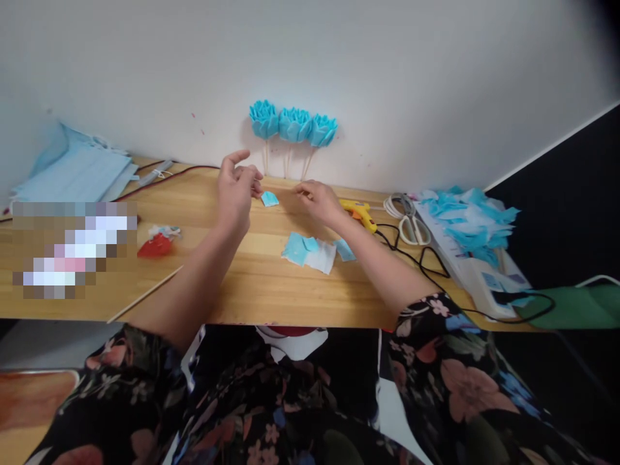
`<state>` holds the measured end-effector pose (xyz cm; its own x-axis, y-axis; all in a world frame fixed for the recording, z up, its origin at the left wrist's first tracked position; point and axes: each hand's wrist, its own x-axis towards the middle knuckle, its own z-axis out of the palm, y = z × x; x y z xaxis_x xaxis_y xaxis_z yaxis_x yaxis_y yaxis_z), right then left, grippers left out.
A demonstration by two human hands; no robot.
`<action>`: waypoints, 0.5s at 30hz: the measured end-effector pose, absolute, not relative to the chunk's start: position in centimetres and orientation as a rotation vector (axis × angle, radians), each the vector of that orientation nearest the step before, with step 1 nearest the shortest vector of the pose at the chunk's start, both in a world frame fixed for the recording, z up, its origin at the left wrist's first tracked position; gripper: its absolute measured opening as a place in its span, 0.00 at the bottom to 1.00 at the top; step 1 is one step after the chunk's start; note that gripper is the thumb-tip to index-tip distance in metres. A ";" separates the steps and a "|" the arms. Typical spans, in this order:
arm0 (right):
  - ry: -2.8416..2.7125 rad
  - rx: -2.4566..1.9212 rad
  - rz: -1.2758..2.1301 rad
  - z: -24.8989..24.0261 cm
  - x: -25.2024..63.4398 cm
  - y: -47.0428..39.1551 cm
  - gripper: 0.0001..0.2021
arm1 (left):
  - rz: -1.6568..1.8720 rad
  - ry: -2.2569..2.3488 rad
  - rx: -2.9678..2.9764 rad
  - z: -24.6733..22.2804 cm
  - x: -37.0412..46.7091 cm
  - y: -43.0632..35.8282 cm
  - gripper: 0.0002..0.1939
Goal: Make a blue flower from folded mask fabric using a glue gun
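My left hand [236, 188] is raised over the wooden table, its index finger lifted. Its lower fingers are pinched at the edge of a small light-blue fabric piece [270, 199] with a rounded side. To the right, my right hand [317, 201] has its fingers curled together, apart from that piece; whether anything is between the fingertips I cannot make out. Several blue and white fabric pieces [305, 249] lie below the hands. Three blue fabric flowers [294, 125] on thin sticks lean against the wall behind.
A yellow glue gun [361, 214] and scissors [414, 229] lie right, near a cable and a heap of blue strips [469, 216]. At left are stacked blue masks [80, 169], a red scrap [155, 245], a thin stick [145, 294] and a blurred-out item. The wall closes the back.
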<state>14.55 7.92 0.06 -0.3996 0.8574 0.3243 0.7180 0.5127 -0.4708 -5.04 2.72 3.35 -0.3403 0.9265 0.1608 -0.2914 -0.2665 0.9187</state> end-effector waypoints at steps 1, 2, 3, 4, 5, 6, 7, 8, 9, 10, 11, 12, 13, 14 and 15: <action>-2.251 -1.307 0.351 0.2 13.7 8.2 0.13 | 1.761 1.070 0.902 2.7 -5.3 2.9 0.13; -2.281 -1.337 0.366 0.2 12.8 8.4 0.12 | 1.762 1.087 0.871 2.0 -5.5 3.0 0.14; -2.320 -1.367 0.386 0.3 12.0 8.5 0.11 | 1.744 1.116 0.826 1.5 -5.7 3.0 0.13; -2.347 -1.418 0.402 0.3 11.3 8.7 0.11 | 1.717 1.125 0.788 1.1 -5.9 3.0 0.14; -2.355 -1.480 0.408 0.4 10.7 8.9 0.12 | 1.699 1.118 0.772 0.8 -6.0 2.9 0.15; -2.350 -1.544 0.409 0.4 10.2 9.1 0.12 | 1.687 1.112 0.765 0.7 -6.0 2.8 0.15; -2.331 -1.610 0.402 0.4 9.7 9.4 0.13 | 1.681 1.103 0.765 0.7 -6.0 2.8 0.16; -2.306 -1.668 0.394 0.5 9.3 9.7 0.14 | 1.677 1.095 0.764 0.8 -6.0 2.7 0.17; -2.283 -1.714 0.389 0.5 8.9 10.0 0.15 | 1.671 1.089 0.755 0.9 -6.0 2.6 0.17; -2.265 -1.750 0.391 0.4 8.6 10.4 0.15 | 1.659 1.082 0.733 1.0 -6.0 2.6 0.17; -2.254 -1.775 0.400 0.3 8.3 10.7 0.15 | 1.643 1.070 0.703 1.0 -6.0 2.6 0.16; -2.251 -1.788 0.416 0.1 8.1 11.0 0.15 | 1.627 1.055 0.669 1.1 -6.0 2.6 0.16; -2.251 -1.790 0.438 -0.2 8.0 11.3 0.14 | 1.613 1.039 0.633 1.1 -6.0 2.7 0.15; -2.251 -1.779 0.463 -0.5 7.9 11.6 0.13 | 1.602 1.024 0.599 1.1 -6.1 2.7 0.15; -2.248 -1.755 0.488 -0.8 7.9 11.8 0.12 | 1.596 1.013 0.571 1.0 -6.2 2.7 0.14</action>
